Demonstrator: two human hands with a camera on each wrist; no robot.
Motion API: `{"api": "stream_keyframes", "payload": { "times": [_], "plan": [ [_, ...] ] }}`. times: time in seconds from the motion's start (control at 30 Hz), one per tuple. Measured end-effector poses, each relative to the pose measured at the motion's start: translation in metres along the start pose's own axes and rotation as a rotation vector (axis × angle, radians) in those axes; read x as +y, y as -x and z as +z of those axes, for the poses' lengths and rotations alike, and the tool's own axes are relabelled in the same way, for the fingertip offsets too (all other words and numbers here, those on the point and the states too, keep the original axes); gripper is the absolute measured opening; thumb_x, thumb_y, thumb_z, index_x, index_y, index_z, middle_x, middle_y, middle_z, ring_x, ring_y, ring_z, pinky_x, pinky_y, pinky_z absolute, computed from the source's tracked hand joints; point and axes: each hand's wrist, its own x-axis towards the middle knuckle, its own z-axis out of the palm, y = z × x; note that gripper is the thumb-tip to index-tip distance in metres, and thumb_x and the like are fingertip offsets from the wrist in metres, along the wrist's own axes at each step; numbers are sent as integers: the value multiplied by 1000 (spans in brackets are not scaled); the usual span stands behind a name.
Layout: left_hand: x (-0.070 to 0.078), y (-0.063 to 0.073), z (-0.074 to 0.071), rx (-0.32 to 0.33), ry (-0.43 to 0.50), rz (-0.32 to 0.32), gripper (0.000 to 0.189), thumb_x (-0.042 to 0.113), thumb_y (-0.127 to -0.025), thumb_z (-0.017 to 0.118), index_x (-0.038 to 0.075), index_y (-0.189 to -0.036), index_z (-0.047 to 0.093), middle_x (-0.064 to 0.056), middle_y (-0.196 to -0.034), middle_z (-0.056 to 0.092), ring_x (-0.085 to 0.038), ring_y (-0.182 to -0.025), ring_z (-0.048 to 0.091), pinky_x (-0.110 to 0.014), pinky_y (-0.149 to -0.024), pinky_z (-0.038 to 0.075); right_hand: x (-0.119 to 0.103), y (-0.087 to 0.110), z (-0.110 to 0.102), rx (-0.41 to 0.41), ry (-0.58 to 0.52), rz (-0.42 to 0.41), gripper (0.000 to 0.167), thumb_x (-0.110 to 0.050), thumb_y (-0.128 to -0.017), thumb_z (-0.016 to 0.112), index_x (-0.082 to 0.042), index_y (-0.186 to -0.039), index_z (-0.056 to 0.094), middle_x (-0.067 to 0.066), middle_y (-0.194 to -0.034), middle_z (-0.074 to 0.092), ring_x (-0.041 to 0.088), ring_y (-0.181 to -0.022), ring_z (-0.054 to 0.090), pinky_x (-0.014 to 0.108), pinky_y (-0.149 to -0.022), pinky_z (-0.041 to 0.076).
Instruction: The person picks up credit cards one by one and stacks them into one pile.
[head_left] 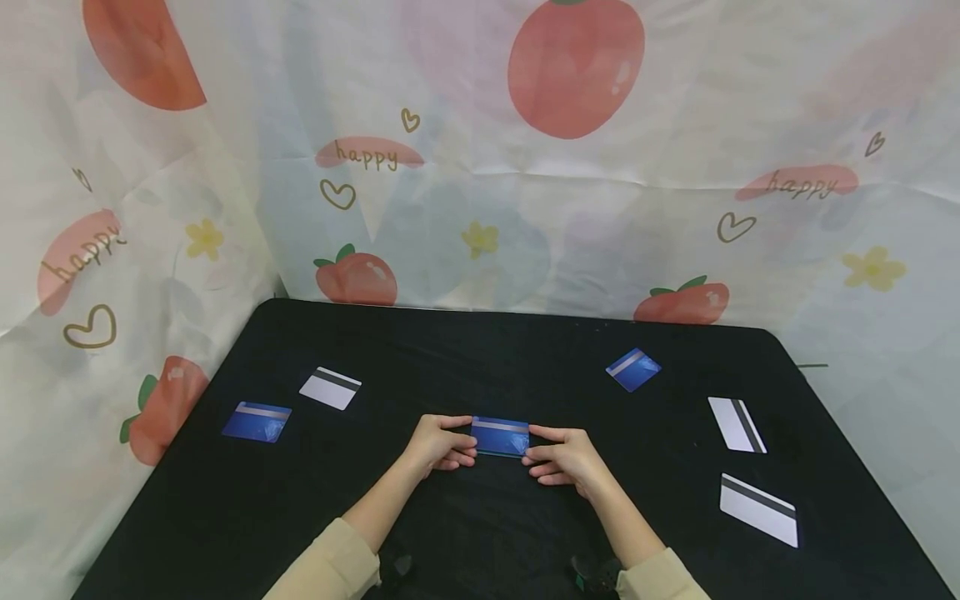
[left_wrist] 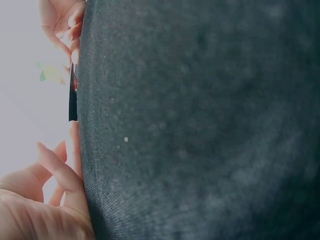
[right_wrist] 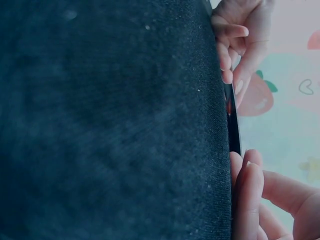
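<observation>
A blue card point(head_left: 500, 437) with a pale stripe near its far edge sits at the middle of the black table, between both hands. My left hand point(head_left: 441, 443) holds it by its left end, and my right hand point(head_left: 564, 458) holds the right end, thumbs and fingertips at the corners. A thin teal line shows under its near edge; whether a second card lies beneath, I cannot tell. Both wrist views catch the card edge-on, as a thin dark strip point(left_wrist: 73, 105) in the left one and a dark strip point(right_wrist: 233, 131) in the right one, low against the tabletop.
Left on the table point(head_left: 480, 358) lie a blue card point(head_left: 257, 422) and a white card point(head_left: 331, 388) with a dark stripe. To the right are another blue card point(head_left: 633, 370) and two striped white cards point(head_left: 727, 423), point(head_left: 759, 514). A printed curtain point(head_left: 480, 83) hangs behind.
</observation>
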Motion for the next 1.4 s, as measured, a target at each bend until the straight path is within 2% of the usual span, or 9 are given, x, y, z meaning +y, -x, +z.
{"api": "stream_keyframes", "payload": {
  "times": [0.13, 0.3, 0.63, 1.13, 1.4],
  "plan": [
    [1, 1, 0, 6, -23, 12, 47, 3, -80, 66, 3, -126, 55, -7, -64, 67, -12, -50, 64, -15, -39, 46, 0, 0, -1, -12, 2, -7, 51, -3, -80, 67, 1, -128, 51, 15, -77, 69, 19, -57, 66, 28, -50, 55],
    [1, 3, 0, 19, -67, 35, 46, 4, -80, 67, 4, -125, 56, -7, -64, 67, -12, -50, 64, -17, -40, 47, 1, -1, -5, -65, 10, -9, 52, -6, -81, 66, 1, -130, 48, 14, -78, 69, 19, -59, 67, 27, -52, 55],
    [0, 4, 2, 47, -113, 80, 45, 5, -79, 70, 4, -122, 58, -9, -63, 66, -14, -49, 63, -31, -47, 55, -1, 1, -14, -195, 11, -11, 57, -14, -86, 63, 1, -136, 39, 14, -84, 69, 20, -66, 68, 31, -59, 57],
    [-1, 6, 5, 104, -189, 147, 43, 2, -77, 71, 3, -118, 61, -10, -59, 64, -15, -44, 61, -30, -43, 53, 2, -1, -15, -204, 8, -5, 56, -13, -87, 61, 1, -137, 39, 14, -86, 69, 21, -68, 68, 32, -61, 57],
    [-3, 3, 6, 116, -181, 158, 41, -1, -75, 70, 2, -116, 62, -10, -57, 64, -14, -42, 60, -30, -41, 53, 1, -1, -17, -212, 13, -12, 57, -15, -88, 61, 2, -137, 38, 15, -88, 69, 22, -70, 69, 32, -62, 57]
  ]
}}
